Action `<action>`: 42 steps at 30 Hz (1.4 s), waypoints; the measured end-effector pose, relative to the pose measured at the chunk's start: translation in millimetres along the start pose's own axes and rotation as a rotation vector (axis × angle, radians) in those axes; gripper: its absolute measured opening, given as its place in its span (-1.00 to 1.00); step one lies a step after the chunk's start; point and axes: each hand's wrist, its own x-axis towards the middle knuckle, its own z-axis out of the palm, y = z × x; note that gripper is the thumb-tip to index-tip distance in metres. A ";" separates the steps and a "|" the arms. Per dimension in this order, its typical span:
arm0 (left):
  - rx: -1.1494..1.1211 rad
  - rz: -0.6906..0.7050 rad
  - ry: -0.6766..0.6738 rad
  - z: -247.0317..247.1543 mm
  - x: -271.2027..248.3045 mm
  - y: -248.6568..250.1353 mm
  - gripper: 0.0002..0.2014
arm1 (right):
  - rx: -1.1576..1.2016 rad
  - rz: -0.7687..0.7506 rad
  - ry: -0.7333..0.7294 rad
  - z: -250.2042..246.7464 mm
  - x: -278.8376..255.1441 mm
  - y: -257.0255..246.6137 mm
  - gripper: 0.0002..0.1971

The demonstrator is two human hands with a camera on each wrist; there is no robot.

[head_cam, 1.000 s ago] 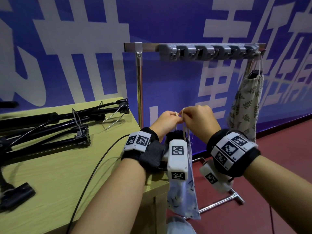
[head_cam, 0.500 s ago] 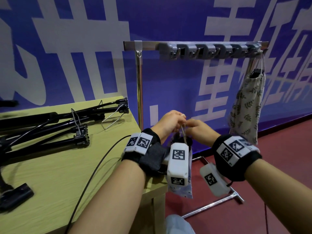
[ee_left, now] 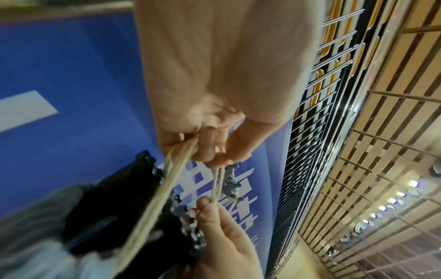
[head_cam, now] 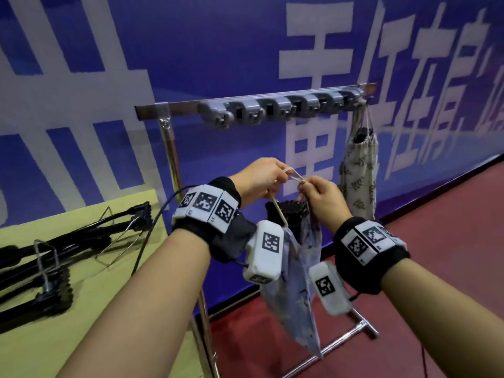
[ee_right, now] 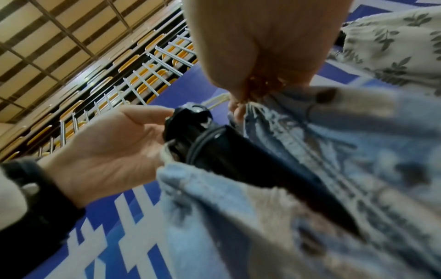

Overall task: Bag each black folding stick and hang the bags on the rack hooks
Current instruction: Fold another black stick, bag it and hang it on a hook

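A pale blue patterned bag [head_cam: 298, 282] hangs between my hands in front of the rack, below its hooks [head_cam: 272, 111]. The ribbed top of a black folding stick [head_cam: 285, 214] pokes out of the bag's mouth. My left hand [head_cam: 281, 173] pinches the beige drawstring [head_cam: 296, 174], and my right hand [head_cam: 304, 186] pinches the other end of its loop. In the left wrist view my left hand [ee_left: 207, 151] grips the cords [ee_left: 152, 203]. In the right wrist view my right hand [ee_right: 241, 102] pinches cord at the bag [ee_right: 322, 188] rim, beside the stick [ee_right: 214, 149].
A leaf-print bag [head_cam: 357, 173] with a stick in it hangs from the rightmost hook. More black folding sticks [head_cam: 54, 257] lie on the yellow-green table [head_cam: 54, 336] at the left. The rack's steel post [head_cam: 170, 154] and foot [head_cam: 362, 327] stand on red floor, before a blue banner.
Both hands have risen a little towards the rack with the bag. The cord loop now stretches between them, and the head view has swung to the right.
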 end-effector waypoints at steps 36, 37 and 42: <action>-0.061 0.224 0.029 95.4 239.4 84.8 -0.59 | 0.043 0.169 0.223 -86.5 230.2 82.8 -0.82; -0.002 0.229 0.034 97.7 237.3 82.9 -0.59 | 0.032 0.165 0.224 -87.9 229.3 82.9 -0.79; 0.094 0.219 0.181 93.4 231.6 83.6 -0.65 | 0.017 0.160 0.174 -91.9 227.4 87.2 -0.83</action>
